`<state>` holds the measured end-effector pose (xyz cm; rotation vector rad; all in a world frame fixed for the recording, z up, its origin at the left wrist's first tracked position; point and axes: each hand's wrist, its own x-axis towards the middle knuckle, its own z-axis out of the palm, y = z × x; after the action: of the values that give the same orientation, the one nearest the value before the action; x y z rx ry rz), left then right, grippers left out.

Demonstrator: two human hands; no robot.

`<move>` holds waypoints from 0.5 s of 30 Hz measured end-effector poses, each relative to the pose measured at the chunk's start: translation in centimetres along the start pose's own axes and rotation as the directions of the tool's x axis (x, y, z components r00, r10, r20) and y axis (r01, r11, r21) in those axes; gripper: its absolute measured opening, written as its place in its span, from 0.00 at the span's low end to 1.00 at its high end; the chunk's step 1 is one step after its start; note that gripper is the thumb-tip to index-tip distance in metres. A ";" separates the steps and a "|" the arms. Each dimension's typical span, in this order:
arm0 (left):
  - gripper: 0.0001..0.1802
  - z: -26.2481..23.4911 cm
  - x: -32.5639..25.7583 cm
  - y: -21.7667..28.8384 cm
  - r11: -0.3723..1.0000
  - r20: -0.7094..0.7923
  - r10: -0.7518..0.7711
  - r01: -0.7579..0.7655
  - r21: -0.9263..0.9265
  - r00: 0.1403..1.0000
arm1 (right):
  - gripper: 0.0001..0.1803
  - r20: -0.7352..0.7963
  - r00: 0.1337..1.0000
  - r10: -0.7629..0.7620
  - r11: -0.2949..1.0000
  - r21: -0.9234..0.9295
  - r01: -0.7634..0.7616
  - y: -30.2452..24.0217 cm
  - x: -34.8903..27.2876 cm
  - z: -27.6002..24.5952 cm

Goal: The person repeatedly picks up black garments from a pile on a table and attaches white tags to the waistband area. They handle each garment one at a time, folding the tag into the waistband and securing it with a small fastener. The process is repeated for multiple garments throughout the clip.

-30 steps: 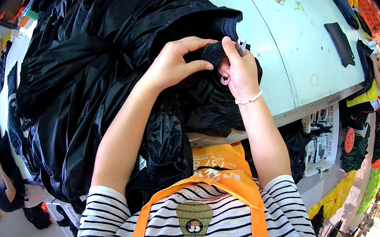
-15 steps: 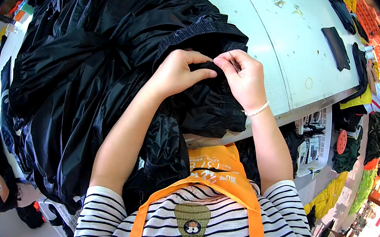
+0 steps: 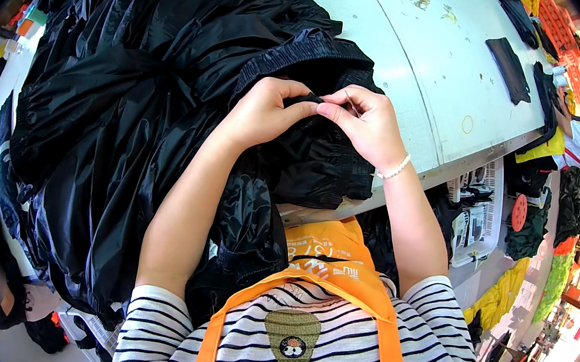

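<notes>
A black, shiny garment with a gathered elastic waistband (image 3: pixel 285 54) lies spread before me, its opening toward my hands. My left hand (image 3: pixel 270 109) is closed, thumb and forefinger pinching the near edge of that opening. Right beside it, my right hand (image 3: pixel 365 121) pinches the same edge, its thumb tip touching the left fingertips. Something thin and dark shows between the right fingers; I cannot tell what it is. A gathered hem (image 3: pixel 357 175) of black cloth hangs toward the table edge beneath the right wrist. The fingers hide the exact spot they grip.
More black garments (image 3: pixel 93 118) are heaped across the left side. The pale table (image 3: pixel 408 65) carries a folded dark cloth piece (image 3: pixel 508 69) at right and thread scraps at the far side. Below its edge stands a white basket (image 3: pixel 494 215). Other people are at far right and lower left.
My right thumb and fingers have closed in against the left fingertips, and the left thumb has moved up to meet them. The person at lower left has shifted.
</notes>
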<state>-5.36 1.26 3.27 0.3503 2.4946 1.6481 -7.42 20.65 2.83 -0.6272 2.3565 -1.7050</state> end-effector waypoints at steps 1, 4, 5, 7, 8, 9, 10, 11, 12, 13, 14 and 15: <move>0.13 0.0 0.0 -0.1 1.000 0.029 0.020 -0.021 0.020 0.999 | 0.12 -0.028 0.999 -0.031 0.999 0.015 0.031 0.3 0.0 0.1; 0.13 0.3 0.0 -0.6 0.996 0.092 0.048 -0.055 0.064 0.995 | 0.07 0.010 0.997 0.073 0.972 -0.224 -0.069 -0.5 0.1 -0.2; 0.13 0.4 0.0 -0.7 0.996 0.098 0.037 -0.045 0.071 0.994 | 0.06 -0.040 0.999 -0.026 0.956 -0.294 0.013 -0.5 0.0 0.1; 0.13 0.3 0.2 -0.7 0.998 0.099 0.011 -0.018 0.065 0.995 | 0.04 -0.111 0.966 -0.234 0.883 -0.440 0.163 -0.6 -0.1 1.2; 0.12 0.0 0.2 -0.5 0.999 0.097 -0.003 -0.002 0.052 0.995 | 0.03 -0.119 0.942 -0.314 0.821 -0.533 0.206 -1.2 -0.2 1.6; 0.12 -0.1 0.3 -0.4 0.999 0.095 -0.016 0.013 0.038 0.995 | 0.04 -0.118 0.940 -0.320 0.814 -0.543 0.209 -1.4 -0.3 1.9; 0.12 -0.1 0.2 -0.5 1.000 0.084 -0.017 0.015 0.026 0.996 | 0.04 -0.150 0.938 -0.313 0.833 -0.518 0.195 -1.1 -0.3 2.1; 0.13 0.0 0.2 -0.6 1.000 0.066 0.010 -0.011 0.007 0.998 | 0.04 -0.181 0.935 -0.305 0.851 -0.493 0.182 -0.6 -0.1 2.2; 0.14 0.1 0.2 -0.6 0.999 0.047 0.036 -0.035 -0.012 0.998 | 0.06 -0.181 0.974 -0.134 0.942 -0.328 0.068 -0.4 0.0 1.9; 0.14 0.2 0.1 -0.6 0.998 0.028 0.061 -0.060 -0.030 0.998 | 0.08 -0.150 0.988 0.039 0.986 -0.155 -0.062 -0.2 0.2 1.5; 0.15 0.2 0.0 -0.7 0.998 0.022 0.050 -0.049 -0.034 0.999 | 0.12 -0.091 0.982 0.164 0.986 -0.013 -0.165 0.8 0.3 1.1; 0.15 0.2 0.0 -0.9 0.999 0.016 0.037 -0.037 -0.038 0.999 | 0.13 -0.106 0.968 0.228 0.970 0.106 -0.217 0.5 0.2 0.9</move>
<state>-5.45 1.12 2.38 0.4070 2.4556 1.6964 -7.40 19.86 2.09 -0.2415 2.3036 -1.7810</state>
